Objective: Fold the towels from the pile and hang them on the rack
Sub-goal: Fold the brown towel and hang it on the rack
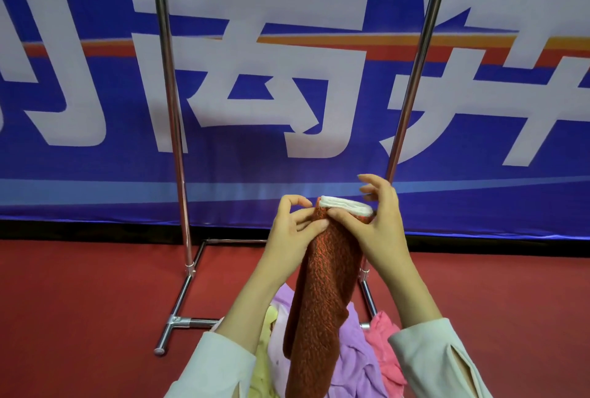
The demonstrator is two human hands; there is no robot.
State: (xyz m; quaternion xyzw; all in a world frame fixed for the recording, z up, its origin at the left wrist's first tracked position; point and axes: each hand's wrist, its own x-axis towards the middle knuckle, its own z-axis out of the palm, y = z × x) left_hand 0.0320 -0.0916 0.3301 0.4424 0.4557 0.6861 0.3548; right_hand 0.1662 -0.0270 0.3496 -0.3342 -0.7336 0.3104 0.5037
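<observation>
Both hands, left (295,227) and right (372,225), pinch the towel's (322,295) top below the rack (169,78); likely aligning edges.

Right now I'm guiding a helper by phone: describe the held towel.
At the steel rack, above the pile, the left hand and right hand hold a long towel. It is rusty red and nubby, white on top; those below are lilac, yellow, pink.

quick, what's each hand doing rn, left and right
Left hand: pinches the top of the red towel.
Right hand: holds the same towel near its top, thumb pressed on the front.
</observation>
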